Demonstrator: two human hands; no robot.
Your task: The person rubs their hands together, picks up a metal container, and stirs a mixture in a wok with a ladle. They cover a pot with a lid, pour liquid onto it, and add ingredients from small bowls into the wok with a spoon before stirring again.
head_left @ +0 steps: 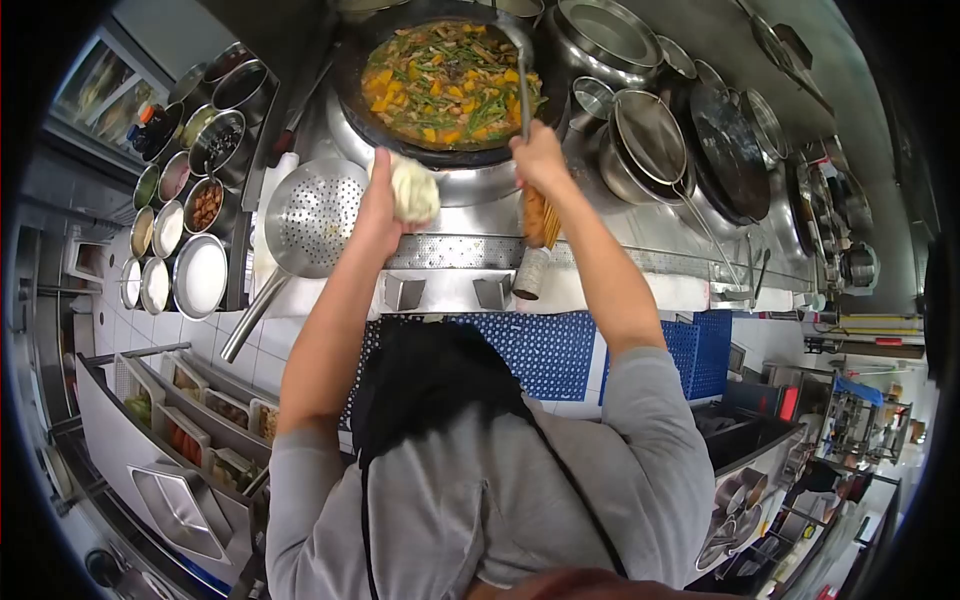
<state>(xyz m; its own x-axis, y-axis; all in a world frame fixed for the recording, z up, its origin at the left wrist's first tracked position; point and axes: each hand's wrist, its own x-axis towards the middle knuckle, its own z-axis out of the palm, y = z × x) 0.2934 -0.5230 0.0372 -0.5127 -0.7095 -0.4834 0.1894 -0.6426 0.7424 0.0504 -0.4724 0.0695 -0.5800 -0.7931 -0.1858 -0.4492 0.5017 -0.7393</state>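
Note:
My right hand [541, 157] is closed around a long metal ladle [524, 95], whose upper end reaches over the right side of a large black wok [350, 80]. The wok holds a stew [440, 85] of yellow-orange chunks, green beans and brown pieces in sauce. A brown wooden handle [534, 215] shows just below that hand. My left hand [378, 215] grips a crumpled pale cloth [414, 188] at the wok's near left side. To the left of this hand lies a perforated metal strainer [318, 215], its handle pointing toward me.
Several metal seasoning pots [200, 275] stand at the left. Stacked pans and a mesh sieve [650, 135] sit at the right, with another dark wok [728, 150] beyond. Ingredient bins [190, 425] are behind my left side. Blue mats [540, 350] cover the floor.

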